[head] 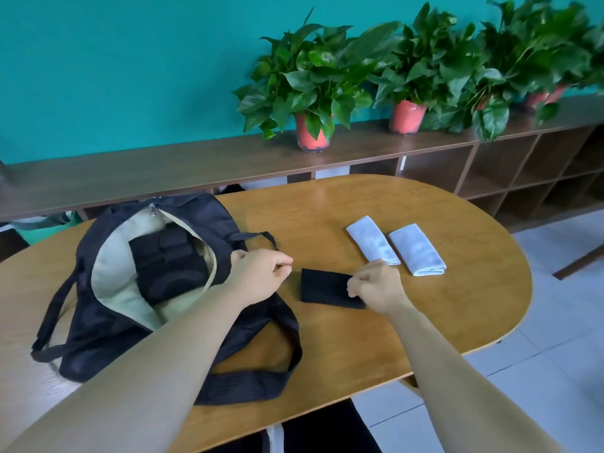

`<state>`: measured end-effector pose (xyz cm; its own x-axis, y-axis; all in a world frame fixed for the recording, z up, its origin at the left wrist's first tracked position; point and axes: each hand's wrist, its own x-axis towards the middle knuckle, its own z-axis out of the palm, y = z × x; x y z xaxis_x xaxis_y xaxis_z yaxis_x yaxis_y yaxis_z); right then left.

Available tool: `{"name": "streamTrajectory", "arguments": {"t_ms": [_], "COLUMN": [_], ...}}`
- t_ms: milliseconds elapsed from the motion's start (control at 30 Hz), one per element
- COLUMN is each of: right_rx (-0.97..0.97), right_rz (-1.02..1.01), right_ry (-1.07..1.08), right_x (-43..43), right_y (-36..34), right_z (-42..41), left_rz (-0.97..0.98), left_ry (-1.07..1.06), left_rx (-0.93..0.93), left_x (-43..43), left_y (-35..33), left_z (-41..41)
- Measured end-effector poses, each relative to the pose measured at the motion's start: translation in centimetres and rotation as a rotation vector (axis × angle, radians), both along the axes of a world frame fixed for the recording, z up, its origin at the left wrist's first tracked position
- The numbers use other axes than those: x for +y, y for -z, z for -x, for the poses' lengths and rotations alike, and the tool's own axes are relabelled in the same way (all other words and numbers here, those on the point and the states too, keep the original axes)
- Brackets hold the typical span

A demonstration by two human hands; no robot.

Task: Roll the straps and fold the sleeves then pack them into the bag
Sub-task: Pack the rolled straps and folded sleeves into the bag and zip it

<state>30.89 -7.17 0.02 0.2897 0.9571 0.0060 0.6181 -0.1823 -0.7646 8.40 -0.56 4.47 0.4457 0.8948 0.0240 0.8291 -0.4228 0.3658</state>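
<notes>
A black bag [108, 322] with a beige lining lies unzipped on the left of the wooden table [457, 305], with dark rolled straps [170, 259] inside it. A folded black sleeve [323, 289] lies flat just right of the bag. My right hand [376, 286] has its fingers curled and pinches the sleeve's right end. My left hand [258, 273] is over the bag's right rim, just left of the sleeve, with curled fingers and nothing visible in them. Two folded white sleeves [372, 240] [416, 250] lie side by side beyond my right hand.
The bag's long straps [255, 377] trail over the table's near side. A low wooden shelf unit [196, 165] runs along the teal wall behind, carrying several potted plants [310, 93]. The table's rounded right end [523, 289] drops off to a tiled floor.
</notes>
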Motion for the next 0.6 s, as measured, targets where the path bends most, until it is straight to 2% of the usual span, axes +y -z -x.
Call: {"name": "streamTrajectory", "arguments": {"t_ms": [67, 133, 267, 433, 600], "right_rx": [0.18, 0.241, 0.031, 0.01, -0.152], "right_rz": [-0.061, -0.116, 0.054, 0.352, 0.458], "right_ry": [0.118, 0.235, 0.336, 0.279, 0.284], "right_x": [-0.4, -0.6, -0.1, 0.5, 1.2], "right_y": [-0.3, -0.5, -0.3, -0.4, -0.7], "right_z": [-0.5, -1.2, -2.3, -1.8, -1.5], "left_rz": [0.035, 0.076, 0.144, 0.251, 0.349], "left_ry": [0.025, 0.029, -0.012, -0.029, -0.05], "left_rx": [0.0, 0.002, -0.012, 0.002, 0.071], "left_x": [-0.3, -0.3, -0.2, 0.2, 0.7], "left_y": [0.0, 0.4, 1.3, 2.3, 2.3], "left_z": [-1.4, -2.5, -4.3, -5.5, -6.6]}}
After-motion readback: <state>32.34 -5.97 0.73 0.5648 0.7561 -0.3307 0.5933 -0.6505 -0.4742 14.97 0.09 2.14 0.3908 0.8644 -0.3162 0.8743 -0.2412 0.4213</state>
